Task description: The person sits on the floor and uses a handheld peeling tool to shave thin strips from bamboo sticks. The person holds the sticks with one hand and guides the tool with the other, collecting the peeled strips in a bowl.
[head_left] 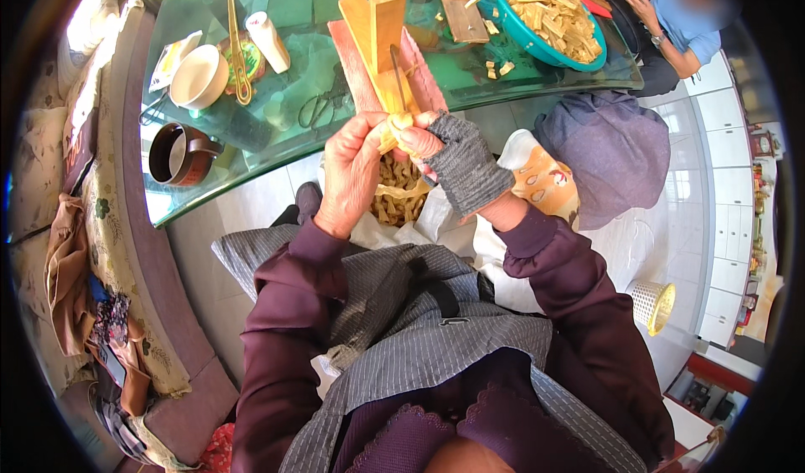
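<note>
My left hand [352,156] and my right hand [457,156] meet at the table's near edge, fingers pinched together on a small yellow strip [387,141]. A grey fingerless glove covers much of the right hand. Just beyond the fingertips is a wooden stand [359,20] with an upright block [386,24], set on a pink cloth [353,72]. A thin dark metal rod or blade [397,79] slants from the block toward the fingers; whether it touches the strip I cannot tell. Below the hands, a white sack [436,221] holds many yellowish twisted pieces [397,198].
On the green glass table [251,150] are a brown mug [179,156], a cream bowl [199,77], a fly swatter [234,41], scissors [317,111] and a teal basin [503,20] heaped with yellow pieces [553,20]. Another person [675,33] sits at the far right. A perforated basket [650,303] stands on the floor.
</note>
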Tool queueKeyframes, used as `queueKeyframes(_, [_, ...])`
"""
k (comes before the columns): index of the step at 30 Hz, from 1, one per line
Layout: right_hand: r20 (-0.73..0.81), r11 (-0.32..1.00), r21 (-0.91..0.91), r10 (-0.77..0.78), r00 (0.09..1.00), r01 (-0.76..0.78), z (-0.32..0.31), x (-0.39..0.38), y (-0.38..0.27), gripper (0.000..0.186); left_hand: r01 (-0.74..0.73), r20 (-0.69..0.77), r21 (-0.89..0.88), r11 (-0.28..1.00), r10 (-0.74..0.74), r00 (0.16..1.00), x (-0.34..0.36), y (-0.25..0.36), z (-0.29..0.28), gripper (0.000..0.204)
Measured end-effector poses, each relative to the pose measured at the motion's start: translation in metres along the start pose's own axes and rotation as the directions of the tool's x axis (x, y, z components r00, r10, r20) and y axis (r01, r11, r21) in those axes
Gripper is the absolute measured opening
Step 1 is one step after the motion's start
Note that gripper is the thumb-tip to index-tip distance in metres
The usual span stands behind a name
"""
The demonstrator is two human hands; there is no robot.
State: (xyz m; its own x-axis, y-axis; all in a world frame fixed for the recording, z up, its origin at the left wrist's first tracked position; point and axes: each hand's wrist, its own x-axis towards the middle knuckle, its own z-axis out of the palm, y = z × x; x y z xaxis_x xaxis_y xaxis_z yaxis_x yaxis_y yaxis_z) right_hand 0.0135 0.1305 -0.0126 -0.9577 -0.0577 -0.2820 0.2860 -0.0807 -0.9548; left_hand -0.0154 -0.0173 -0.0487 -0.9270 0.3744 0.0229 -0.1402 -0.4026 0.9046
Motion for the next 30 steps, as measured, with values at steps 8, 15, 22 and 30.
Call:
queueKeyframes(8, [-0.031, 0.925, 0.363, 0.131, 0.991, -0.111, -0.019, 0.014, 0.014, 0.032, -0.132, 0.067, 0.234, 0.963, 0.119, 0.991, 0.002, 0.0, -0.001, 0.008])
queueKeyframes(15, [-0.089, 0.881, 0.468, 0.126, 0.988, -0.071, -0.046, 0.001, 0.022, 0.028, -0.1, 0.068, 0.312, 0.945, 0.083, 0.994, 0.0, 0.011, -0.012, 0.007])
queueKeyframes(22, [-0.057, 0.992, 0.054, 0.118, 0.991, -0.115, -0.029, 0.0, 0.029, 0.02, -0.51, 0.384, 0.788, 0.344, 0.373, 0.845, -0.002, 0.005, 0.0, 0.042])
queueKeyframes(30, [0.064, 0.948, -0.13, 0.302, 0.951, -0.292, -0.025, -0.012, 0.038, 0.023, -0.565, 0.531, 0.802, 0.193, 0.203, 0.823, -0.004, -0.002, 0.003, 0.034])
